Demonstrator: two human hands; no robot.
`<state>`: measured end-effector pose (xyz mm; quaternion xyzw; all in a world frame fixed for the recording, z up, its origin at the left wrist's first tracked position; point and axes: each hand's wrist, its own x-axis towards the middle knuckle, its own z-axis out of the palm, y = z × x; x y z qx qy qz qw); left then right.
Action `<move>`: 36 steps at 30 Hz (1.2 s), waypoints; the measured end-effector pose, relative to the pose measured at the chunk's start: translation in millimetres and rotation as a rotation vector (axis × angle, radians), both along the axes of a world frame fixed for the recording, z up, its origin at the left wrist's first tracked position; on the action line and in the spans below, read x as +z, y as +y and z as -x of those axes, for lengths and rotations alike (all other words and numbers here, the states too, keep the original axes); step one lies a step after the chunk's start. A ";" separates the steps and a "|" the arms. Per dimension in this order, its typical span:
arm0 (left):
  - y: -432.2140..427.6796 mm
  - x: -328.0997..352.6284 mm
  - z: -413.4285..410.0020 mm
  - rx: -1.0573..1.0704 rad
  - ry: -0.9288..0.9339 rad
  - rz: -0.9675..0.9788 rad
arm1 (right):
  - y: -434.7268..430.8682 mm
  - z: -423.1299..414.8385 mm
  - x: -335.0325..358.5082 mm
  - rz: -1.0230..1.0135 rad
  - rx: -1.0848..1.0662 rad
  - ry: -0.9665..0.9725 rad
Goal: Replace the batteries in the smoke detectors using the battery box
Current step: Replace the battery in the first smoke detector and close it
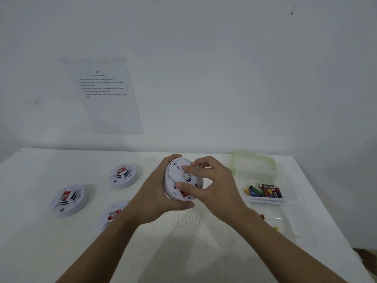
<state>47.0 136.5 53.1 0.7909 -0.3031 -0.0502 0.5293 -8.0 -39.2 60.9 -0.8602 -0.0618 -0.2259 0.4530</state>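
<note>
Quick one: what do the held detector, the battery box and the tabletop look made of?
Detector: looks like white moulded plastic, a smooth semi-matte shell with moulded slots.
Battery box: clear glossy plastic, batteries show through its wall; lid tinted greenish.
Tabletop: white, matte, patchy and scuffed; likely painted board or laminate, cannot tell which.
</note>
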 end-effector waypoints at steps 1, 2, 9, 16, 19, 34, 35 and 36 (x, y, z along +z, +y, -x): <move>0.0 -0.5 0.2 0.007 -0.006 -0.003 | 1.2 0.2 0.4 -0.002 -0.006 0.000; 0.0 -0.9 0.7 0.017 -0.012 -0.009 | 2.3 0.3 0.7 -0.005 -0.010 0.001; 0.8 -0.4 0.7 0.031 -0.027 0.004 | 4.6 -2.7 9.2 -0.087 -0.004 0.080; 2.5 2.1 3.1 -0.015 -0.012 -0.043 | -10.5 -7.0 13.3 -0.091 0.065 0.160; 2.0 4.4 2.4 -0.016 0.001 -0.066 | -18.3 -10.0 19.0 -0.070 0.089 0.203; -3.5 7.9 -3.6 -0.034 0.016 -0.063 | -18.7 -14.6 24.6 -0.031 0.000 0.256; -3.3 7.9 -3.5 -0.032 0.015 -0.059 | -17.9 -14.0 24.6 -0.017 -0.005 0.259; -3.1 7.9 -3.4 -0.029 0.010 -0.055 | -16.6 -13.2 24.2 -0.001 -0.009 0.262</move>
